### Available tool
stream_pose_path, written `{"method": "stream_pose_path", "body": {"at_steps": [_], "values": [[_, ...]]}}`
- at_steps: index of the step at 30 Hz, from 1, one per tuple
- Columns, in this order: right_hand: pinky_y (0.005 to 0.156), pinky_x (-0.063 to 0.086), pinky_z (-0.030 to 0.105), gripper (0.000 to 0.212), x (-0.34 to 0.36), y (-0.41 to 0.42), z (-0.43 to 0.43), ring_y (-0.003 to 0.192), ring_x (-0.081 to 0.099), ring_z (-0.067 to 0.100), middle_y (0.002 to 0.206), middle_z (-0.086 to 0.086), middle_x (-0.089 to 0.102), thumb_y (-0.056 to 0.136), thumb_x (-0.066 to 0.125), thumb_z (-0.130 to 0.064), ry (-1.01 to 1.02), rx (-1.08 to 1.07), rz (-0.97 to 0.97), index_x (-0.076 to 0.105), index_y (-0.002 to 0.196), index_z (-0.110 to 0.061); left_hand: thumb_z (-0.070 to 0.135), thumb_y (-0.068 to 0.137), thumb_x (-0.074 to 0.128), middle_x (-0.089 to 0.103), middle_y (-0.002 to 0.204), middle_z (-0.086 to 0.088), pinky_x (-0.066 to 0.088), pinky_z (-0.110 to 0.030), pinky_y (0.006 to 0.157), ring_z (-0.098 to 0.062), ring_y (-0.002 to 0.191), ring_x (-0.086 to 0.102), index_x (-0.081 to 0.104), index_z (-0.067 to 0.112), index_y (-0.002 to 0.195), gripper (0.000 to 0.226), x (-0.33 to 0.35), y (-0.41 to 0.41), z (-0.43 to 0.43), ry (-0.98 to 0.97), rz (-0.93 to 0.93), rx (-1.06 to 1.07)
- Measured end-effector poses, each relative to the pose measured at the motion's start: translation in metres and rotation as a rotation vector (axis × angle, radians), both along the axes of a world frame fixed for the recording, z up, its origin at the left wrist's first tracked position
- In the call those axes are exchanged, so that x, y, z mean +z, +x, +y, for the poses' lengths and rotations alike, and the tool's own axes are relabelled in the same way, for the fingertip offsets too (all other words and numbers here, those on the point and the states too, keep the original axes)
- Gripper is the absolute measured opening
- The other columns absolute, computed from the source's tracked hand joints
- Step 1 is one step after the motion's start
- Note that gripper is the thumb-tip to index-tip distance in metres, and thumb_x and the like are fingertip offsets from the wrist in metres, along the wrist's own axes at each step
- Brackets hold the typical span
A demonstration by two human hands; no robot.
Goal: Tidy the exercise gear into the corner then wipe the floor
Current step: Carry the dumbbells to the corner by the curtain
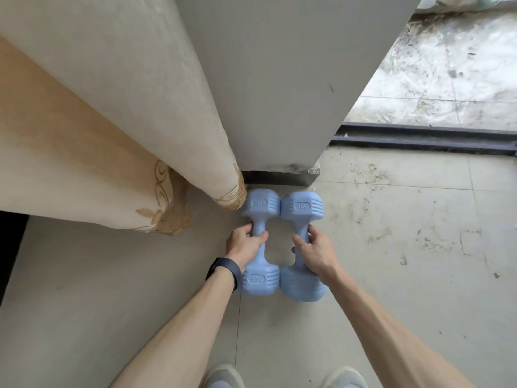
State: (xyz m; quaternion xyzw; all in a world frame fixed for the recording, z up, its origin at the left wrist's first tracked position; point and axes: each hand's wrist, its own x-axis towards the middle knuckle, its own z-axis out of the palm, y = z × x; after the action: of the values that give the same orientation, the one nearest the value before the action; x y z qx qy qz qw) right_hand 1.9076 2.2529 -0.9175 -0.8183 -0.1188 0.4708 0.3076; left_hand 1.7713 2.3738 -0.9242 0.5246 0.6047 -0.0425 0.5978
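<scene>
Tidying step: our left hand [246,245] curls round left dumbbell [260,204], right hand [314,254] round right dumbbell [301,206], at the pillar [268,107] foot. Next we likely release, then wipe.

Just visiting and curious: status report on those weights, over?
Left hand grips left dumbbell, right hand grips right dumbbell, by the handles. Both side by side at the foot of the wall. Curtain hem crowds the left one; floor smudged, unwiped.

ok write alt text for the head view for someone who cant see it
The left hand grips the left dumbbell and the right hand the right dumbbell, both blue, side by side on the tiled floor at the foot of a wall, beside a beige curtain.
</scene>
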Motion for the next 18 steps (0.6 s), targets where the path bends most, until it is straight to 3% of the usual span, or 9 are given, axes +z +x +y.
{"method": "stream_pose_path", "body": {"at_steps": [3,8,14,18], "values": [[0.085,0.056,0.044,0.01,-0.004,0.014,0.018,0.078,0.073,0.015,0.085,-0.001,0.073,0.094,0.059,-0.026,0.036,-0.03,-0.01,0.062,0.101,-0.02,0.032,0.083,0.074,0.076,0.095,0.003,0.057,-0.041,0.09,-0.02,0.092,0.07,0.074,0.024,0.099,0.017,-0.003,0.015,0.016,0.071,-0.004,-0.032],[0.085,0.056,0.043,0.01,-0.009,0.017,0.025,0.076,0.073,0.013,0.085,-0.001,0.072,0.095,0.058,-0.026,0.058,-0.02,-0.01,0.06,0.1,-0.018,0.028,0.088,0.07,0.072,0.089,0.006,0.054,-0.031,0.081,-0.019,0.088,0.067,0.069,0.026,0.092,0.004,-0.003,0.023,0.019,0.138,0.02,-0.053],[0.084,0.056,0.041,0.013,-0.016,0.016,0.026,0.074,0.073,0.013,0.086,0.0,0.073,0.095,0.058,-0.026,0.078,-0.026,0.021,0.06,0.105,-0.017,0.029,0.087,0.066,0.074,0.086,0.003,0.058,-0.043,0.085,-0.022,0.085,0.072,0.069,0.024,0.087,0.006,-0.009,0.019,0.019,0.131,0.041,-0.06],[0.083,0.057,0.043,0.011,-0.013,0.012,0.025,0.077,0.073,0.018,0.086,0.0,0.073,0.095,0.057,-0.027,0.094,-0.038,0.016,0.059,0.103,-0.019,0.023,0.093,0.061,0.073,0.089,-0.005,0.057,-0.043,0.086,-0.026,0.086,0.071,0.067,0.017,0.094,0.009,0.0,0.023,0.016,0.135,0.052,-0.08]]}}
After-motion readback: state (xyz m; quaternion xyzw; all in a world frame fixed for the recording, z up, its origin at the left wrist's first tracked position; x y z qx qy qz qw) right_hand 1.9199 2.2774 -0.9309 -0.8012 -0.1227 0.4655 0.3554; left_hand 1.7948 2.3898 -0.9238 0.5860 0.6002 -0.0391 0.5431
